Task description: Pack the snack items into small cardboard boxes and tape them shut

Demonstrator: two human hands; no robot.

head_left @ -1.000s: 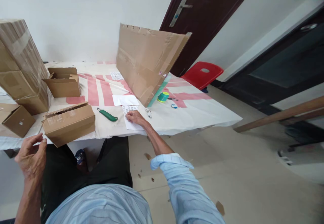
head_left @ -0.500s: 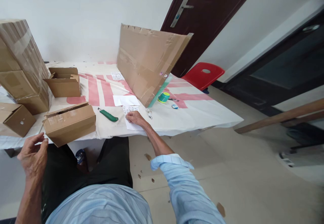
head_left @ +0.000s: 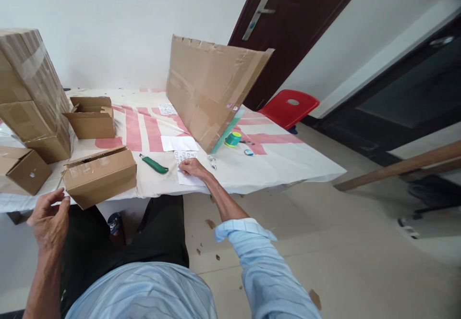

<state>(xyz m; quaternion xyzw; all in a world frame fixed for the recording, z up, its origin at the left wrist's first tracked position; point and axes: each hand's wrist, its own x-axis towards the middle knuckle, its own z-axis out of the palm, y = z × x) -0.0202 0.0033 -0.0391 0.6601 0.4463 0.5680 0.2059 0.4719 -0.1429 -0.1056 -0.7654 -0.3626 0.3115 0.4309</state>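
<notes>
Printed paper (head_left: 188,180) lies near the front edge of the tablecloth (head_left: 281,167), under my right hand (head_left: 192,167), fingertips bunched; whether they pinch it, I cannot tell. My left hand (head_left: 52,220), its grip equally unclear, hangs beside a carton (head_left: 104,177) at that edge.

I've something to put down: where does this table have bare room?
Widest: the white tablecloth at the right end, right of the blue-and-white disc. Smaller: the striped stretch between the open box and the white paper. Crowded: the left end, with cardboard boxes, and around the right hand, where printed sheet, green cutter and cardboard panel cluster.
</notes>
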